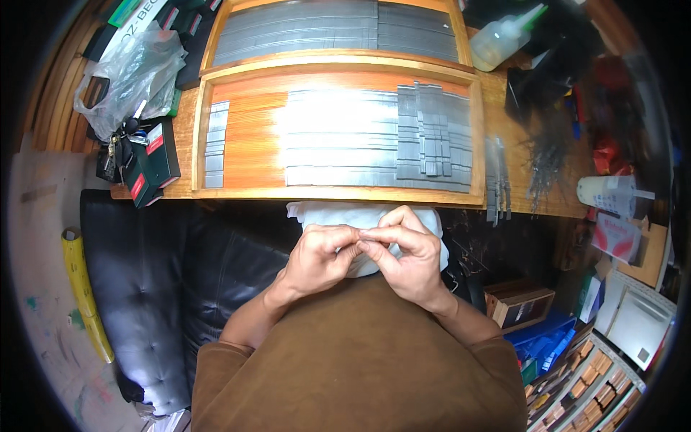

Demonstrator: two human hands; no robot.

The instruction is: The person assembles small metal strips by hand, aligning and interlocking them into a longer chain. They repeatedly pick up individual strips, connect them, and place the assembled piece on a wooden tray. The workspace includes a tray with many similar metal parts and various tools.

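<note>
My left hand [322, 258] and my right hand [412, 257] meet at the fingertips above my lap. Both are closed in a pinch, thumbs against forefingers. Whatever lies between them is too small and covered to make out. Beneath the hands, a white cloth [435, 223] is spread. Just beyond them, at the table's near edge, lies a shallow wooden tray [338, 193] with an orange wood-grain bottom. Rows of thin grey flat strips [345, 155] fill much of it, with some stacked on top [430, 129] at its right side and a short column [216, 147] at its left end.
A second tray of grey strips [302, 32] stands behind. Left are a plastic bag [137, 72], keys [119, 147] and dark boxes [152, 165]. Right are loose strips [497, 180], a squeeze bottle [500, 43] and a cup [608, 193]. A black padded seat [151, 288] is at left.
</note>
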